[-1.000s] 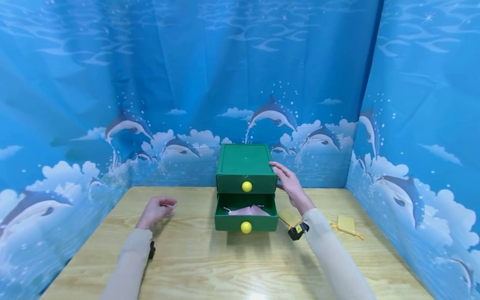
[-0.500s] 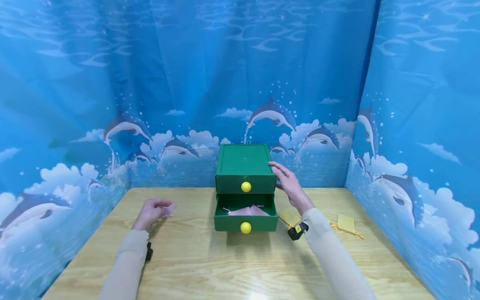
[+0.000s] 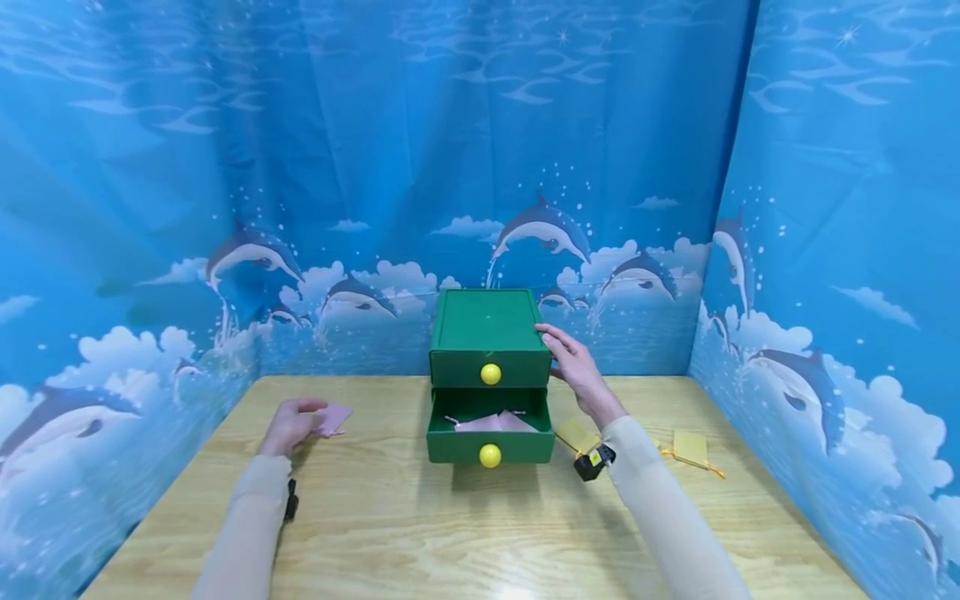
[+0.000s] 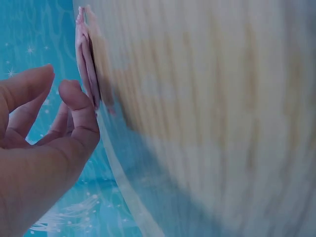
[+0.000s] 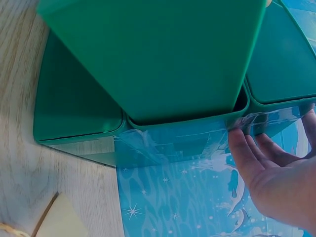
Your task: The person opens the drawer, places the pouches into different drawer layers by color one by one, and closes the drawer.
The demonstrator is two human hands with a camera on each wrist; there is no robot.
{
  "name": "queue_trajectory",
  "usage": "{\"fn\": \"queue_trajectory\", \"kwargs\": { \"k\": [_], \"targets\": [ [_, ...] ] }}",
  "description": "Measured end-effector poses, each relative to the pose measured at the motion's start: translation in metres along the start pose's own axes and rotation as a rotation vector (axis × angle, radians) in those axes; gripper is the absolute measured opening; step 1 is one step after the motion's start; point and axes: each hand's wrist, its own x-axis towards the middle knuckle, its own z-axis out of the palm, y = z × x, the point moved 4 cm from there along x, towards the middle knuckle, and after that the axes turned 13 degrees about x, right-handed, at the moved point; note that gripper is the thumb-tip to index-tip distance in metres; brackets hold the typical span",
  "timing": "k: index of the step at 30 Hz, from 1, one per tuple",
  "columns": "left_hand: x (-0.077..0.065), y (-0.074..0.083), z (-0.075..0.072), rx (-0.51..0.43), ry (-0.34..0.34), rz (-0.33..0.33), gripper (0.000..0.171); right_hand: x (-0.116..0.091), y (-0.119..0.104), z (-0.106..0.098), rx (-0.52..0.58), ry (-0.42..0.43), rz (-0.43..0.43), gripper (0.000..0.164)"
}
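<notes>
1. Green box-shaped plastic cabinet (image 3: 487,321), round yellow knobs (image 3: 491,374); middle drawer (image 3: 453,447) pulled out, pale pink pouches (image 3: 495,423) inside.
2. Flat pink drawstring pouch (image 3: 335,417), on the table left of the cabinet.
3. Left hand (image 3: 287,427), beside that pouch: thumb and fingers parted, contact unclear.
4. Right hand (image 3: 581,373), at the cabinet's right side: fingers extended against it.
5. Two flat yellow drawstring pouches (image 3: 690,447), right of the cabinet.

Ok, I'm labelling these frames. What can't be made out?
Head: lower parts of pink pouches in the open drawer, hidden by its front.
Head: whatever lies beneath the right sleeve.
Head: the loose pink pouch, partly behind the left hand; left wrist shows it edge-on.
Right wrist: a yellow pouch, cut off by the bottom edge.
</notes>
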Motion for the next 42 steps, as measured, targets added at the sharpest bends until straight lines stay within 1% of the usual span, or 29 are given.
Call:
{"fn": "queue_trajectory", "kwargs": {
  "k": [6, 11, 14, 16, 20, 22, 25, 27, 29, 31, 34, 39, 42],
  "targets": [
    [0.0014, -0.0052, -0.0012, 0.079, -0.015, -0.035, 0.041, -0.0007, -0.0010, 0.0004, -0.021, 0.003, -0.006, 0.049],
    [0.0024, -0.0059, 0.0003, 0.095, -0.049, -0.065, 0.044, -0.0012, -0.0027, 0.0006, -0.045, 0.011, -0.030, 0.050],
    [0.0016, -0.0051, 0.0005, 0.124, -0.069, -0.065, 0.046, -0.0014, -0.0031, 0.0007, -0.044, 0.011, -0.029, 0.050],
    [0.0011, -0.0050, 0.0007, 0.140, -0.081, -0.053, 0.046, -0.0014, -0.0031, 0.0006, -0.043, 0.011, -0.026, 0.050],
    [0.0001, -0.0049, 0.0006, 0.164, -0.117, -0.009, 0.046, -0.0011, -0.0031, 0.0003, -0.041, 0.010, -0.025, 0.050],
    [-0.0004, -0.0046, -0.0002, 0.196, -0.130, 0.007, 0.048, -0.0011, -0.0034, 0.0005, -0.039, 0.011, -0.028, 0.050],
    [-0.0010, -0.0024, -0.0014, 0.286, -0.147, 0.038, 0.051, -0.0008, -0.0030, 0.0007, -0.034, 0.013, -0.031, 0.051],
    [-0.0013, -0.0007, -0.0009, 0.312, -0.157, 0.049, 0.053, -0.0004, -0.0022, 0.0009, -0.031, 0.011, -0.029, 0.051],
    [-0.0012, 0.0008, 0.0003, 0.324, -0.167, 0.053, 0.053, 0.0000, -0.0014, 0.0010, -0.025, 0.009, -0.027, 0.050],
    [-0.0013, 0.0015, 0.0014, 0.327, -0.169, 0.035, 0.052, 0.0004, -0.0009, 0.0010, -0.021, 0.007, -0.025, 0.049],
    [-0.0012, 0.0018, 0.0020, 0.348, -0.174, 0.027, 0.051, 0.0009, -0.0007, 0.0007, -0.011, 0.008, -0.025, 0.048],
    [-0.0016, 0.0006, 0.0000, 0.376, -0.158, 0.041, 0.049, 0.0000, -0.0028, 0.0019, 0.001, 0.003, -0.005, 0.047],
    [-0.0020, -0.0001, -0.0016, 0.383, -0.145, 0.054, 0.045, -0.0053, -0.0084, 0.0044, 0.000, -0.003, 0.007, 0.046]
  ]
}}
